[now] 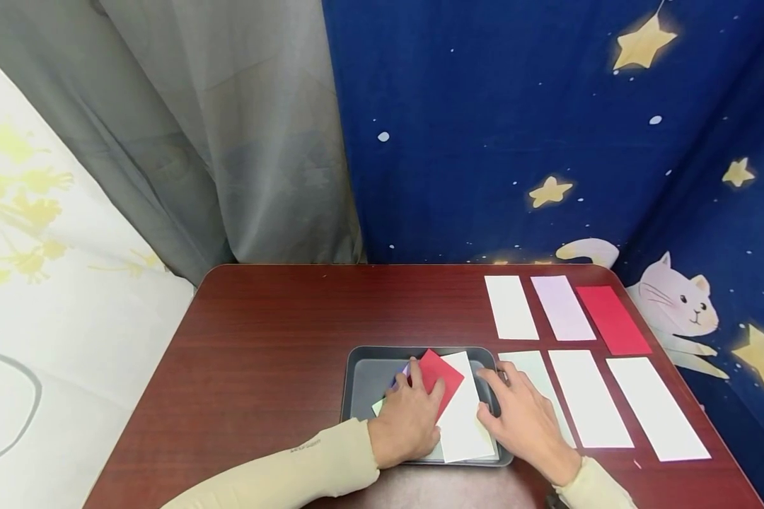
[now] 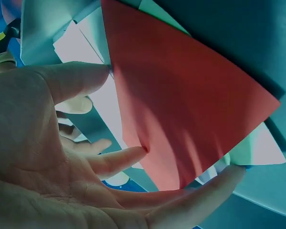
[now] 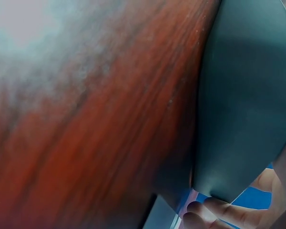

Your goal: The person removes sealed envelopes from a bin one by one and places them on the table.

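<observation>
A dark grey tray [image 1: 364, 382] holds overlapping paper cards. On top lies a red card [image 1: 442, 378], beside a long white card [image 1: 467, 417]; green and purple corners peek out underneath. My left hand [image 1: 407, 420] reaches into the tray and grips the red card, its thumb at one edge [image 2: 115, 81] and fingertips at the other, where the paper dents and bulges. My right hand [image 1: 525, 417] hovers over the tray's right rim, thumb and forefinger spread apart near the white card's right edge. In the right wrist view, its fingers [image 3: 238, 212] show beside the tray's outer wall [image 3: 243, 95].
To the right, rectangular cards lie in two rows: white [image 1: 511, 307], lilac [image 1: 563, 307] and red [image 1: 613, 319] behind; pale green [image 1: 535, 375] and white [image 1: 591, 398], [image 1: 658, 408] white in front. The brown table [image 1: 261, 367] meets curtains at its back edge.
</observation>
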`<state>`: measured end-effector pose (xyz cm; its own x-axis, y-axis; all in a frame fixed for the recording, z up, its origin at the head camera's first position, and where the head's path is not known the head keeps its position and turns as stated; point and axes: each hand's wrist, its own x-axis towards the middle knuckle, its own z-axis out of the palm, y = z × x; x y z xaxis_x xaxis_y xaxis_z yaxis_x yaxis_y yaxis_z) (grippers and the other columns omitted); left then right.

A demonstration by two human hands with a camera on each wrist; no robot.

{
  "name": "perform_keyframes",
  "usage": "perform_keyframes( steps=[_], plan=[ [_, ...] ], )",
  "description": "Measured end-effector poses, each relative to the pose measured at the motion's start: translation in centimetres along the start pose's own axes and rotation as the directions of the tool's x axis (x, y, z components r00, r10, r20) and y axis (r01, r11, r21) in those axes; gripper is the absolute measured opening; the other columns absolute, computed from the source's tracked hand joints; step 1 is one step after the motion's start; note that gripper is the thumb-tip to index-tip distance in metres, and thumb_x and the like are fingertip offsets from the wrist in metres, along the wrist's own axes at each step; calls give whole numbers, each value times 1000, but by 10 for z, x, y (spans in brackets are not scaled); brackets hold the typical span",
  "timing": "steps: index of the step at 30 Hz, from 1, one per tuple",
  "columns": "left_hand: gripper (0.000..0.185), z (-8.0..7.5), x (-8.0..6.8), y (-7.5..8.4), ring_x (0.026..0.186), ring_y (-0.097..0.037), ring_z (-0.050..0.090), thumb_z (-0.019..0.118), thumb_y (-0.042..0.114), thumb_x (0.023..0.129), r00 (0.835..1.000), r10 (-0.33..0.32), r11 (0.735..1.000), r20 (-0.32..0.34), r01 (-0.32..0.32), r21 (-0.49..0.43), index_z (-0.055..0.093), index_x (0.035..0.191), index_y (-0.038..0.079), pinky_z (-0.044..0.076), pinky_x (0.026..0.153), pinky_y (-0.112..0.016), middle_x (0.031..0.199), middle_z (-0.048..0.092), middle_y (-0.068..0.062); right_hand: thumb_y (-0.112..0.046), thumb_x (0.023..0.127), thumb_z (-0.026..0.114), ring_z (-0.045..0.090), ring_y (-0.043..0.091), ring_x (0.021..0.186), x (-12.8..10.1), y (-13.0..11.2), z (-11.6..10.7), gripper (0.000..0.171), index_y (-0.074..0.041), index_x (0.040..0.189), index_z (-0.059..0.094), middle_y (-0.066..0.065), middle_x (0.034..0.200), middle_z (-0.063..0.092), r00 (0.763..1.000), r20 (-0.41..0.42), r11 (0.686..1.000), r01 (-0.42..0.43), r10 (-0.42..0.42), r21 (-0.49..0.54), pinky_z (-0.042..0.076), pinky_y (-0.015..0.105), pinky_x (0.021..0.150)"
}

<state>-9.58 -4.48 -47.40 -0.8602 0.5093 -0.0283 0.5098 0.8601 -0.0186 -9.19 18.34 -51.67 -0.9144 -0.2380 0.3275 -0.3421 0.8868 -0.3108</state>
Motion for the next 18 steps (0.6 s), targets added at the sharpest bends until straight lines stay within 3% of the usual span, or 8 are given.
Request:
perform_keyframes(
  steps=[7,18],
  plan=[
    [65,0,2,2,110,-50,71,84,31,84,1000,-18,1000,11,18,-9,63,141,7,65,68,-48,145,56,-38,-23,86,79,67,33,103,1,-1,1,45,-15,130,76,18,129,65,1000,3,1000,1,-1,3,54,39,53],
    [69,-1,2,6,107,-40,67,86,36,79,999,-45,998,14,44,35,62,139,9,62,68,-44,141,56,-32,-23,86,79,68,35,104,0,-2,0,45,-14,130,76,19,129,65,1000,-1,1000,1,-1,0,55,41,52]
  ],
)
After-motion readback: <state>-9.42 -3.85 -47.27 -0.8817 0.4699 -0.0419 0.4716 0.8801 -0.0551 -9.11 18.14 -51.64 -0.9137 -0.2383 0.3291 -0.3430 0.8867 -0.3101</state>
